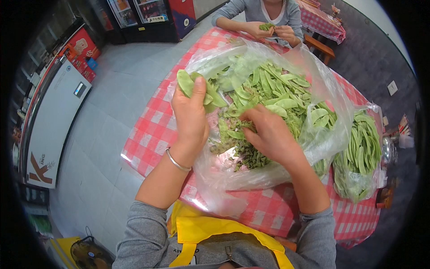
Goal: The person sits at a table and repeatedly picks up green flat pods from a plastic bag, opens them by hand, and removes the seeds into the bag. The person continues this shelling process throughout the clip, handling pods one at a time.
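My left hand (pixel 192 107) holds several flat green bean pods (pixel 186 84) above the left side of an open clear plastic bag (pixel 231 186). Over the middle of the bag, my right hand (pixel 268 132) reaches down with curled fingers at the pile; its fingertips are partly blurred, and whether they pinch anything is unclear. Loose pods (pixel 268 82) fill the far part of the bag. Darker trimmings (pixel 252 156) lie in its near part, below my right hand. A second plastic bag packed with long pods (pixel 361 144) stands at the right.
A red-and-white checked tablecloth (pixel 147 141) covers the table. Across it, a person (pixel 268 20) holds pods in both hands. A white chest freezer (pixel 57 124) stands at the left, a glass-door drinks cooler (pixel 141 16) behind. A fan (pixel 90 254) is at lower left, a wooden stool (pixel 319 48) at upper right.
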### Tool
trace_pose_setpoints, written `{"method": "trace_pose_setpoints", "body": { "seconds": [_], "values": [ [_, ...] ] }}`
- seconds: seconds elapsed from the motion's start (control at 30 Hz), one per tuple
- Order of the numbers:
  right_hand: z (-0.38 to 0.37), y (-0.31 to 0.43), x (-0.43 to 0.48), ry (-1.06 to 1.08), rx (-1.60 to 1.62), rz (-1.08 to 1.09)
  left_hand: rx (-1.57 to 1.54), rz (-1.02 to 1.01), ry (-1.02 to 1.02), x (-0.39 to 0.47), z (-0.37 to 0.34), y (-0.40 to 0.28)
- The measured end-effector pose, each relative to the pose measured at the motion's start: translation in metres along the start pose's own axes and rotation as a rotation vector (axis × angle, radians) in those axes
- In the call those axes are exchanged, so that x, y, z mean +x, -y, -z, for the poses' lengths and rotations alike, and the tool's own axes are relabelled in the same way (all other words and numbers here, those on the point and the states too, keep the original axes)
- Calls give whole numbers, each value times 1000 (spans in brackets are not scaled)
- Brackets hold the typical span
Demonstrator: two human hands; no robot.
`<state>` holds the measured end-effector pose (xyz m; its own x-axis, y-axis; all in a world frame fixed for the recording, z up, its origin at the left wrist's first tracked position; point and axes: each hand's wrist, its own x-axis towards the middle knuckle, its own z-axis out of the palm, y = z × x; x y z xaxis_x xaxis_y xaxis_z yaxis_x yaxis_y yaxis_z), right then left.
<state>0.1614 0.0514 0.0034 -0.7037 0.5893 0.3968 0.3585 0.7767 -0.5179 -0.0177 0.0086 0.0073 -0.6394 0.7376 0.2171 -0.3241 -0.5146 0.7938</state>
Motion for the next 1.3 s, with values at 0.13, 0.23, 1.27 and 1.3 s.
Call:
{"method": "trace_pose_setpoints", "body": {
  "seconds": [0.13,0.23,1.27,1.3],
  "values": [
    [-3,22,7,-140,60,-45,139,27,45,-15,-10,7],
    [-12,24,4,-198,-111,28,212,56,71,-20,-9,12],
    [19,11,16,-475,204,-199,202,242,349,-27,-16,0],
    [24,5,17,-517,129,-179,201,253,325,-26,-16,0]
  ]
}}
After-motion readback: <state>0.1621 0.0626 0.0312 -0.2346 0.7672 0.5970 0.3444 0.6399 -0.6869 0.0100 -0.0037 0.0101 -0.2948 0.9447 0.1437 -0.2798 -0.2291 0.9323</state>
